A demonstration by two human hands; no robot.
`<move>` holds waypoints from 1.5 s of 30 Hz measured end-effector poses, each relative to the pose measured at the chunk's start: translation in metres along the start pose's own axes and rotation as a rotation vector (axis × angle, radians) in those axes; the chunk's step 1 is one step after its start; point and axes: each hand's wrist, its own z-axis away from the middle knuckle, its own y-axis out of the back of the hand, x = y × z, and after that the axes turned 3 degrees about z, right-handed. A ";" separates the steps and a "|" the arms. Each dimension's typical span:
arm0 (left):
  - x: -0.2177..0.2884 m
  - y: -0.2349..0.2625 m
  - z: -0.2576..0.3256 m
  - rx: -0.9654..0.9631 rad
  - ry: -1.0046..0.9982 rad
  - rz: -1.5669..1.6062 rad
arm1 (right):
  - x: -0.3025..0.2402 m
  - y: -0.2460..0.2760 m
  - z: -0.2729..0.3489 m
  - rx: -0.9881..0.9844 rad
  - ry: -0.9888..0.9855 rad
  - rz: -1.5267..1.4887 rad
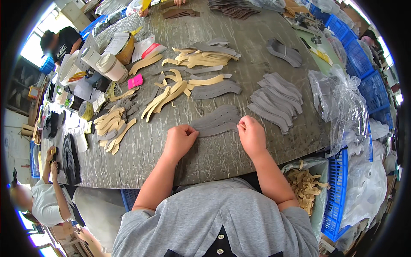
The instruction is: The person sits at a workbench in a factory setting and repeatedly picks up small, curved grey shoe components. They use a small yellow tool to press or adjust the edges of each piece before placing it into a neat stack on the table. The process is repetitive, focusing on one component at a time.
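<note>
Bare tabletop point(145, 158) beside the hands; grey strip stacks point(276, 100) and tan pieces point(112, 124) flanking.

Brightness: even, soft daylight over the bench point(239, 38), nothing dim.
Light source: window point(36, 47) at upper left, blown out to white; more white glare at the upper right rim.
Shadows: faint and short under the left hand point(180, 141) and right hand point(252, 137).
Glare: sheen on the clear plastic bag point(342, 107).
Distortion: strong fisheye; bench edges bow, black corners.
Focus: centre sharp, rim soft and smeared.
</note>
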 end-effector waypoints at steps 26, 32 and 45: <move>0.022 -0.013 0.009 0.006 -0.361 -0.208 | 0.011 0.073 -0.011 0.014 0.018 0.396; 0.021 -0.008 0.016 -0.307 -0.453 -0.518 | -0.001 0.078 -0.001 0.102 0.094 0.164; 0.055 0.000 0.050 -0.172 -0.841 -0.148 | -0.086 0.033 0.028 -0.531 0.170 -0.746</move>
